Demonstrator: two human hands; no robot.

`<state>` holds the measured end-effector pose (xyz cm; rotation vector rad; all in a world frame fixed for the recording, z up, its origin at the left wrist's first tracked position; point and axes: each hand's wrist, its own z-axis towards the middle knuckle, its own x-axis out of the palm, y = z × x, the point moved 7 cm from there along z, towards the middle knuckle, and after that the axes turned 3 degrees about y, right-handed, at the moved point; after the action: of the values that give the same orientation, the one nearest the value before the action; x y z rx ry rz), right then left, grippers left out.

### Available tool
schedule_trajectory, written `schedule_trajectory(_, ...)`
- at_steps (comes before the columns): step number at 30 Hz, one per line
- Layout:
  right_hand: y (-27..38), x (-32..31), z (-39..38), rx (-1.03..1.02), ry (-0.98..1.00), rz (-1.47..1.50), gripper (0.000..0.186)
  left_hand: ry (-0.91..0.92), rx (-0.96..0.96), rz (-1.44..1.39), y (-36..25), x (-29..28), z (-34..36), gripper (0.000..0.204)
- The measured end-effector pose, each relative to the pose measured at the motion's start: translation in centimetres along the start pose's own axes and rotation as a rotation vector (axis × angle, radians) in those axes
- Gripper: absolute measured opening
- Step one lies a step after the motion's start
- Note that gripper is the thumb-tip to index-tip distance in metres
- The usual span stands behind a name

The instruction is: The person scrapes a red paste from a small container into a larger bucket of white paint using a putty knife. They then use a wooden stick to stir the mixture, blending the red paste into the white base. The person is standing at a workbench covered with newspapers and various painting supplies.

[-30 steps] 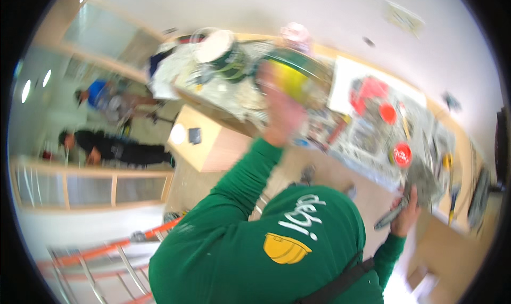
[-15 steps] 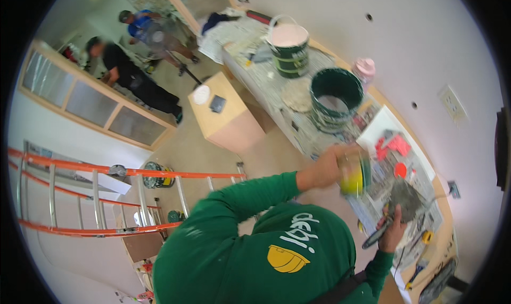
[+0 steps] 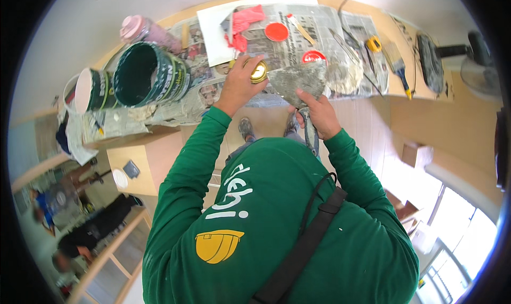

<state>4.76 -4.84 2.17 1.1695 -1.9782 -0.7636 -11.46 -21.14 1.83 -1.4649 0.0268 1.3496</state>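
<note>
My left hand (image 3: 240, 84) is closed around a small tin (image 3: 260, 73), whose round, gold-coloured metal end shows. The tin is right beside the blade of a wide putty knife (image 3: 298, 84); whether they touch I cannot tell. My right hand (image 3: 322, 115) grips the putty knife where blade meets handle, its dark handle pointing down toward my body. Grey residue covers the blade. Both hands are over the front edge of a newspaper-covered bench (image 3: 205, 93). Just beyond the blade lies a red ring-shaped lid (image 3: 314, 57), with a solid red disc (image 3: 277, 32) farther back.
On the left stand a green bucket (image 3: 154, 75), a second bucket (image 3: 91, 90) and a pink bottle (image 3: 149, 33). A pink glove-like cloth (image 3: 246, 23), a paintbrush (image 3: 395, 62) and a yellow tape measure (image 3: 374, 43) lie on the bench. A wooden box (image 3: 133, 168) stands lower left; two people are beyond it.
My view and body have turned to face the bench. The tin in my left hand has come next to the putty knife's blade, and its metal end now shows.
</note>
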Motion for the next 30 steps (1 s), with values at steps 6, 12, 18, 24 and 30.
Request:
schedule_trajectory(6, -2.8, 1.0, -1.2, 0.016, -0.121, 0.070, 0.038, 0.114, 0.107, 0.028, 1.2, 1.5, -0.4, 0.081)
schedule_trajectory(12, -5.0, 2.9, -1.8, 0.032, -0.202, 0.157, 0.038, 0.186, 0.237, 0.003, 1.6, 1.5, -0.3, 0.088)
schedule_trajectory(18, -4.2, 4.8, -2.3, 0.039, -0.268, 0.189, 0.038, 0.181, 0.233, 0.050, 2.2, 2.0, -0.4, 0.082)
schedule_trajectory(24, -8.4, 4.5, -0.6, 0.058, -0.214, 0.399, 0.041, 0.204, 0.254, 0.011, 2.4, 1.7, -0.4, 0.083)
schedule_trajectory(30, -13.4, 4.1, 2.2, 0.040, -0.044, 0.465, 0.041, 0.248, 0.284, 0.007, 1.8, 1.4, 0.0, 0.079)
